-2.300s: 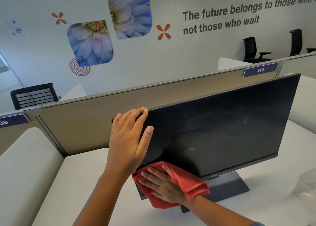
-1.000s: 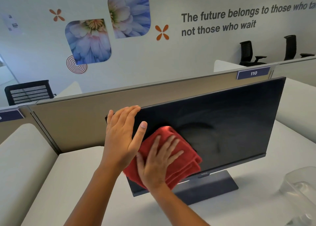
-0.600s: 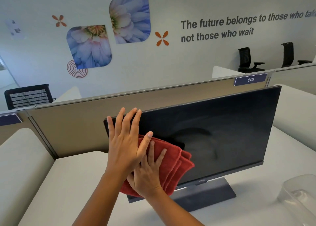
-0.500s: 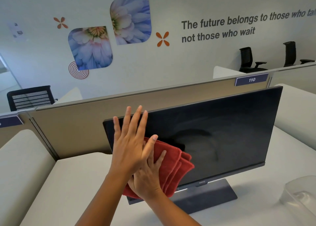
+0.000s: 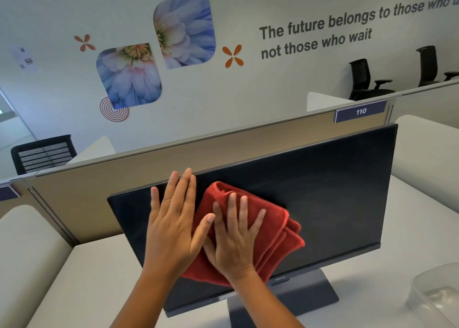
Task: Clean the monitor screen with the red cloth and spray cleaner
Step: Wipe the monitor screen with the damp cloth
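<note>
A dark, switched-off monitor (image 5: 323, 193) stands on a grey base on the white desk. The folded red cloth (image 5: 270, 230) lies flat against the left-middle of the screen. My right hand (image 5: 233, 240) presses the cloth onto the glass with its fingers spread. My left hand (image 5: 173, 223) is flat with fingers straight, in front of the screen's left part, its fingertips reaching the top edge and its thumb over the cloth's edge. No spray cleaner is in view.
A beige partition (image 5: 198, 158) with a label "110" runs behind the monitor. A clear plastic container (image 5: 437, 295) sits at the desk's right edge. White padded dividers flank the desk (image 5: 99, 278). Black office chairs stand further back.
My right hand has slid the cloth up and to the right across the screen. My left hand has come off the monitor's left edge and now lies further right.
</note>
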The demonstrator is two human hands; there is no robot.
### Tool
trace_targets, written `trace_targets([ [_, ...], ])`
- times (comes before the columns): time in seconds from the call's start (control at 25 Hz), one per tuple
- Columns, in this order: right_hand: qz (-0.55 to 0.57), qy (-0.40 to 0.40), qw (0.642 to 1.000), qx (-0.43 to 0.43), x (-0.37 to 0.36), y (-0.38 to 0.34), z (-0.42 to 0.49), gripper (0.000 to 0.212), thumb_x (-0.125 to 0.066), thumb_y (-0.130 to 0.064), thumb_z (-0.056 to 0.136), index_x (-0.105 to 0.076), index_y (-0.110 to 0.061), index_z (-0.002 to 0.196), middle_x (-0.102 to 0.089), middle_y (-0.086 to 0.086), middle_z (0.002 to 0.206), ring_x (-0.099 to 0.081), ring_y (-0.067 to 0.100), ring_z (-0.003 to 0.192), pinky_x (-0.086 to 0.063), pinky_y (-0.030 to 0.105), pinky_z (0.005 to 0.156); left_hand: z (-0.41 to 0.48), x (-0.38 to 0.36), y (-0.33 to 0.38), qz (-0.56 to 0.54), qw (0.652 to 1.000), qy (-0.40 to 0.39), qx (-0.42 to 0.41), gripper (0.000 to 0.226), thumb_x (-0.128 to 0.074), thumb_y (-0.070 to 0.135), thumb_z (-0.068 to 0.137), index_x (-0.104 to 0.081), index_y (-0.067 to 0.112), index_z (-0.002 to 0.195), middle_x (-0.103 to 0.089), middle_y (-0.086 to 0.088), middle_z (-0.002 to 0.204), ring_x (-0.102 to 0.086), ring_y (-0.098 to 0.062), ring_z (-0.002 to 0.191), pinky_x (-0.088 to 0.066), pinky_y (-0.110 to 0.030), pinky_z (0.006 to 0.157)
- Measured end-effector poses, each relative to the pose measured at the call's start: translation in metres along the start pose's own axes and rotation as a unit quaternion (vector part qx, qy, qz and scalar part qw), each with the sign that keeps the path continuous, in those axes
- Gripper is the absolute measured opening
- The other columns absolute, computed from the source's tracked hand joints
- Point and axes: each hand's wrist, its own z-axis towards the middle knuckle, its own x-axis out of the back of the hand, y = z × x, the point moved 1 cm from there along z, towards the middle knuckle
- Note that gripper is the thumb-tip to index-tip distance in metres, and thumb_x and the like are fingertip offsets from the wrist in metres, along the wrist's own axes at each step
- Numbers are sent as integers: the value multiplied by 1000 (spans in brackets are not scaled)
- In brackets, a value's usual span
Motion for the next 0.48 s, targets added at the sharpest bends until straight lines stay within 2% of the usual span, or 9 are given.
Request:
trace_targets([
  [0.16, 1, 30, 997, -70, 18, 69, 33, 73, -27, -59, 93, -4, -20, 150, 7, 9, 159, 0, 34, 145, 0, 66, 110, 1, -3, 1, -4, 1000, 15, 16, 69, -20, 56, 93, -17, 12, 146, -20, -2, 154, -8, -16, 144, 7, -40, 119],
  [0.28, -16, 51, 984, -172, 30, 133, 51, 72, -22, -57, 95, -6, -14, 150, -8, 20, 156, -4, 38, 144, -1, 65, 110, 3, -4, 1, -5, 999, 25, 20, 66, -21, 54, 93, -19, 13, 145, -24, -3, 152, -12, -16, 144, 7, -42, 119],
  [0.36, -13, 61, 964, -259, 37, 171, 57, 71, -19, -56, 96, -8, -11, 149, -13, 25, 155, -7, 40, 143, -4, 65, 110, 5, -3, 1, -6, 999, 36, 23, 65, -23, 52, 93, -23, 13, 144, -29, -4, 150, -15, -16, 143, 7, -43, 119],
  [0.48, 5, 79, 917, -390, 46, 221, 57, 74, -14, -58, 95, -10, -8, 149, -11, 23, 156, -7, 40, 144, -5, 64, 112, 8, -1, 6, -19, 997, 59, 37, 62, -25, 50, 93, -32, 11, 141, -36, -6, 147, -20, -17, 142, 8, -43, 119],
])
